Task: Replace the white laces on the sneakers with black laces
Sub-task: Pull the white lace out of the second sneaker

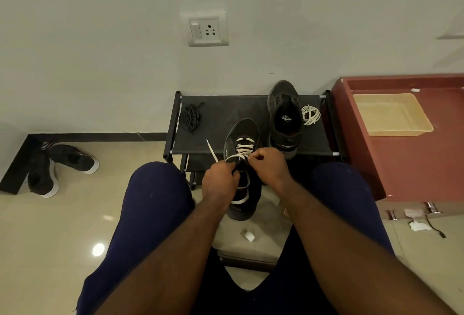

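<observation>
Your knees flank the sneaker, toe propped on the rack so its eyelets face you. Your left hand is curled round a loose end of the white lace; your right hand pinches it at the upper eyelets. The black laces lie ready on the rack.

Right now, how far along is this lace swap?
Done: the far sneaker on the rack looks unlaced, a loose white lace coiled beside it. In hand: left hand and right hand pinch the threaded white lace of the near sneaker. Left: the black laces lie unused.
</observation>
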Demonstrator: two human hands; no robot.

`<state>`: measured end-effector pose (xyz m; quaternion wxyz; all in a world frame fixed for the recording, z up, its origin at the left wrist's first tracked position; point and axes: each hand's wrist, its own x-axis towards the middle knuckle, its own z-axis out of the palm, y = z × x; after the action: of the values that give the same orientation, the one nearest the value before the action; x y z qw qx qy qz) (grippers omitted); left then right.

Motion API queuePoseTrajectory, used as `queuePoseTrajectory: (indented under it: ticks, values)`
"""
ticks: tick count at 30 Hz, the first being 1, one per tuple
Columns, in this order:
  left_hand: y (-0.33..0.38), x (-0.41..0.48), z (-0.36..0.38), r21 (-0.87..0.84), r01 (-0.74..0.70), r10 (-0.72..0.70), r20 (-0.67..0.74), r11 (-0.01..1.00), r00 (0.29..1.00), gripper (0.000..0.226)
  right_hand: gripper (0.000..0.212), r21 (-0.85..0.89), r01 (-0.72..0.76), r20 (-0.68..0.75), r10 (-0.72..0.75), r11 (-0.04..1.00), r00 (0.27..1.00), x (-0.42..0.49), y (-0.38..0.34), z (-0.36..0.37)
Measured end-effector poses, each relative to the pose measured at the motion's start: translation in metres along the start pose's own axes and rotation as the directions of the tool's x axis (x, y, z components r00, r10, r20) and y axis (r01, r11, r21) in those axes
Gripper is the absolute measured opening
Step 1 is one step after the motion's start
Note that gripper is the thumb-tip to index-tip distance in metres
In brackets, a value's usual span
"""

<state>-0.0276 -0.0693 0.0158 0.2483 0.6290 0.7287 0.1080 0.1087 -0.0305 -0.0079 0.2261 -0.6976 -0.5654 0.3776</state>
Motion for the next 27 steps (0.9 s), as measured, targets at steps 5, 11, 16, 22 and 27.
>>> queuePoseTrajectory:
  ticks: [5,11,16,22,27]
  values:
    - [-0.005,-0.003,0.004,0.032,-0.010,0.009,0.033,0.999,0.999,0.021,0.018,0.061,-0.096,0.101,0.089,0.994,0.991,0.007,-0.002,-0.002]
    - [-0.007,-0.003,0.004,-0.026,-0.002,0.002,0.033,1.000,0.999,0.022,0.016,0.639,-0.279,0.028,0.341,0.717,0.940,0.015,-0.003,-0.023]
    - [-0.005,-0.004,0.006,-0.035,0.003,-0.003,0.014,0.999,1.000,0.023,0.016,0.327,-0.220,0.077,0.206,0.919,0.975,0.009,0.006,-0.017]
    - [-0.004,-0.006,0.005,0.020,0.019,-0.019,0.015,1.000,1.000,0.022,0.018,-0.003,-0.021,0.023,0.021,1.000,1.000,0.000,0.009,0.006]
    - [-0.003,-0.006,0.002,0.027,0.019,-0.019,0.009,0.999,1.000,0.022,0.017,0.648,-0.212,-0.027,0.300,0.732,0.953,0.002,-0.002,-0.015]
